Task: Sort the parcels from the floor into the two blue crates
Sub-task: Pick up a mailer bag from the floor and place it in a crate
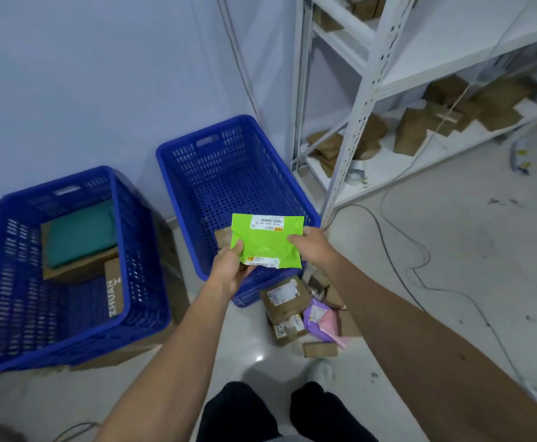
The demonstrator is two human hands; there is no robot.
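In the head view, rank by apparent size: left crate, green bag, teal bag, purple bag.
1. Left crate
2. Teal bag and green bag look alike; the green is held nearer the camera, so unsure
3. Purple bag, partly hidden

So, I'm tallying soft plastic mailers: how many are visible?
4: green mailer held by left hand and right hand; teal mailer in left crate; purple mailer and pink mailer on floor. More may be hidden.

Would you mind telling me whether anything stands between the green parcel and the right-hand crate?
Nothing visible does. The left hand and right hand hold the green parcel above the right-hand crate, whose top is open; only a brown parcel lies inside.
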